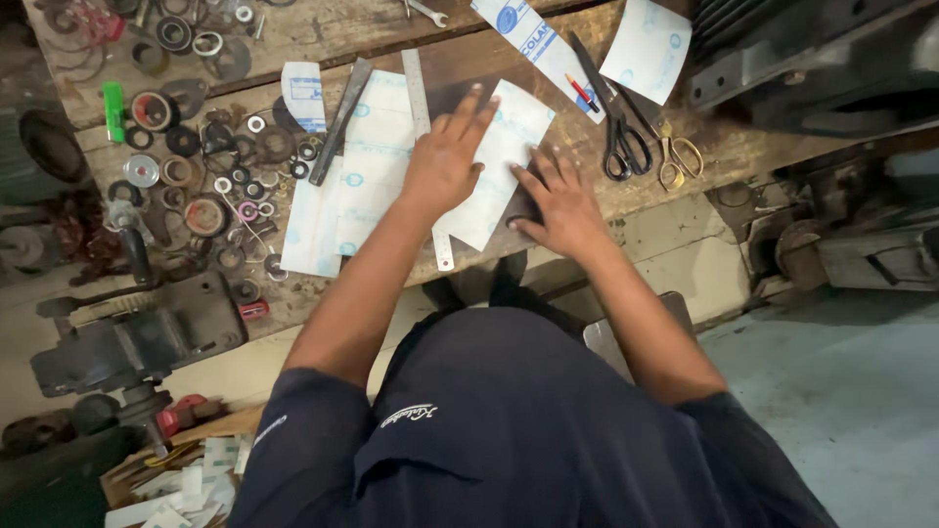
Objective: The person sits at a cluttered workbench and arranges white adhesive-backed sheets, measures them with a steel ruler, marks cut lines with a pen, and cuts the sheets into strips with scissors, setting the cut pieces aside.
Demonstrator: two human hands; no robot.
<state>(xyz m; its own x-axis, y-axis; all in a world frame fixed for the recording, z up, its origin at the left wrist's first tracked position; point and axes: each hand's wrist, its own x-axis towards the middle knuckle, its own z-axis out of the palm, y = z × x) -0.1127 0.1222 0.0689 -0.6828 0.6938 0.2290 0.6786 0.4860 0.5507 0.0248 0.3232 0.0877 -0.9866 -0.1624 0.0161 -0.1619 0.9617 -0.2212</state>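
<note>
My left hand lies flat, fingers together, on a metal ruler and the left part of a white sheet of paper on the wooden bench. On the sheet's right edge rests my right hand, its fingers spread and pressing down, with a dark flat piece under the paper. Neither hand grips anything. More white sheets with blue print lie to the left of my left hand.
Black scissors and gold-handled scissors lie right of the sheet, with a red-tipped pencil. A flat file, many washers and bearings and a green marker crowd the left. A vise sits low left.
</note>
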